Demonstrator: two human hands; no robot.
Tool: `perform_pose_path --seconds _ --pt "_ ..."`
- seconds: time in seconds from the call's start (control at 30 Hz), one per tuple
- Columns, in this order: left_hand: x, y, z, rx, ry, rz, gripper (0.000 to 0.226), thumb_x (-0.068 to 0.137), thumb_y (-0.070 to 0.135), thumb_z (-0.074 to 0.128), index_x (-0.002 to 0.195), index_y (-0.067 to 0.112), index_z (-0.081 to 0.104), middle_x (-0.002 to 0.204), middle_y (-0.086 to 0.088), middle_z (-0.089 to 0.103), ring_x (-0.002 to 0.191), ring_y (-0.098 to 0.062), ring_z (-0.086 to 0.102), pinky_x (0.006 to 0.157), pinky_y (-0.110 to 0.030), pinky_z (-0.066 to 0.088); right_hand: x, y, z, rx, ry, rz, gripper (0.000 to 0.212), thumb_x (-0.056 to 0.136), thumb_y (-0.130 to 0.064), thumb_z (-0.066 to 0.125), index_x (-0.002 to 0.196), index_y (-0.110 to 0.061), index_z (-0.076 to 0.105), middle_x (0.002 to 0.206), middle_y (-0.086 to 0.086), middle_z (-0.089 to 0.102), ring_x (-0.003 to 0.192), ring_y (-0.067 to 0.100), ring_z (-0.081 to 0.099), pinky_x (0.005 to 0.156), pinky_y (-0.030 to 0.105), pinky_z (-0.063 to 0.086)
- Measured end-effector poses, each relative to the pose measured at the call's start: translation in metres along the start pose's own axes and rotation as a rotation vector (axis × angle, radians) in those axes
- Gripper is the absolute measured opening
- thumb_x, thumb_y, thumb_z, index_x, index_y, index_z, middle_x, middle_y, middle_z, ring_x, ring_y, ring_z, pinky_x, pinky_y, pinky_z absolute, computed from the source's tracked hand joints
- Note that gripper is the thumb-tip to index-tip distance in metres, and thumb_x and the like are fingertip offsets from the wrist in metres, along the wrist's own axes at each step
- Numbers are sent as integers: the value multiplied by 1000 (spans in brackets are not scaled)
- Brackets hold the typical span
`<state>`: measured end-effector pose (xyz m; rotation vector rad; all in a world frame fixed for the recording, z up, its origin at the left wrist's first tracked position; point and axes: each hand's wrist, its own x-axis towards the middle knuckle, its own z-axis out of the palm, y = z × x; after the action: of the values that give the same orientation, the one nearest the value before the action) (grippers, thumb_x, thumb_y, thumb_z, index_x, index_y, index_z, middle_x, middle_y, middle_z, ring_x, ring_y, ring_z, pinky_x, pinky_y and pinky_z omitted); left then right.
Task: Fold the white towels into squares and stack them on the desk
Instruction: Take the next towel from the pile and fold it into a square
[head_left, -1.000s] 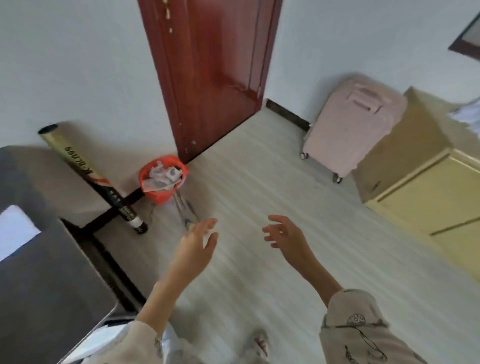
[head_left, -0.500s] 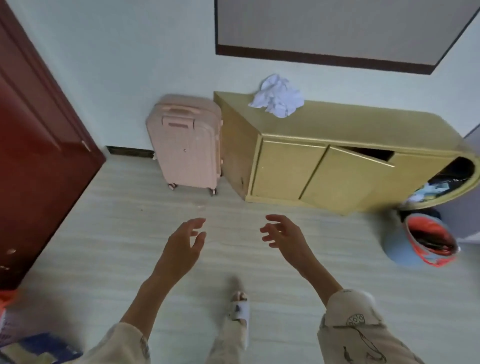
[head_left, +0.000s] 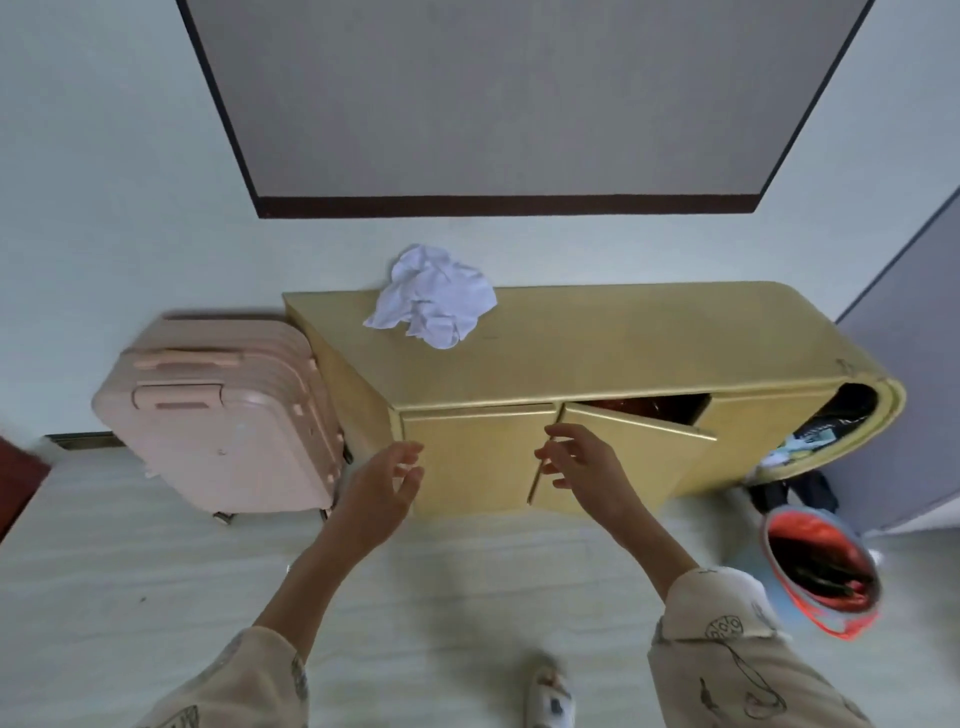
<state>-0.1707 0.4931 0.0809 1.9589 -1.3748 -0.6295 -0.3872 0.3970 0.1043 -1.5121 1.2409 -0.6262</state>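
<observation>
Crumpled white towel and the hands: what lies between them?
In the head view, only bare yellow desk top separates the towel from both empty hands, left, right.

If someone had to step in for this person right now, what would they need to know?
Left hand: open, holding nothing, raised in front of the cabinet.
Right hand: open, holding nothing, fingers loosely spread.
White towels: one crumpled heap on top of the yellow cabinet, near its left end by the wall.
Done: nothing folded or stacked that can be seen.
Left: reach the heap, separate the towels, fold each into a square, stack them.
</observation>
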Motion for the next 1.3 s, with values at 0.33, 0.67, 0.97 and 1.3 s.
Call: perform_pose_path --seconds 0.33,0.67,0.97,1.3 --pt "165 38 66 -46 53 -195 25 90 10 55 114 7 61 104 -5 65 86 -15 61 84 -25 47 207 -12 -68 -42 -140 -2 21 94 -11 50 114 -11 56 90 6 65 72 18 61 67 25 47" --pt "312 7 77 111 -17 -223 32 91 8 49 122 12 55 123 -3 57 107 -19 56 89 -25 40 358 -24 -53 -126 -230 33 18 93 -15 51 110 -17 56 88 1 66 73 16 62 74 31 48" --pt "531 -39 54 582 -197 127 58 84 -7 44 136 18 41 146 -6 31 137 -21 25 106 -32 29 480 -22 -7 -117 -177 164 19 93 -13 51 111 -17 55 89 2 66 72 13 61 70 27 47" --pt "604 -81 74 602 -31 9 43 76 -7 56 114 12 59 108 -8 63 103 -30 52 92 -42 27 544 -22 6 -144 -175 226 19 94 -15 48 112 -18 55 92 1 67 78 15 63 76 29 49"
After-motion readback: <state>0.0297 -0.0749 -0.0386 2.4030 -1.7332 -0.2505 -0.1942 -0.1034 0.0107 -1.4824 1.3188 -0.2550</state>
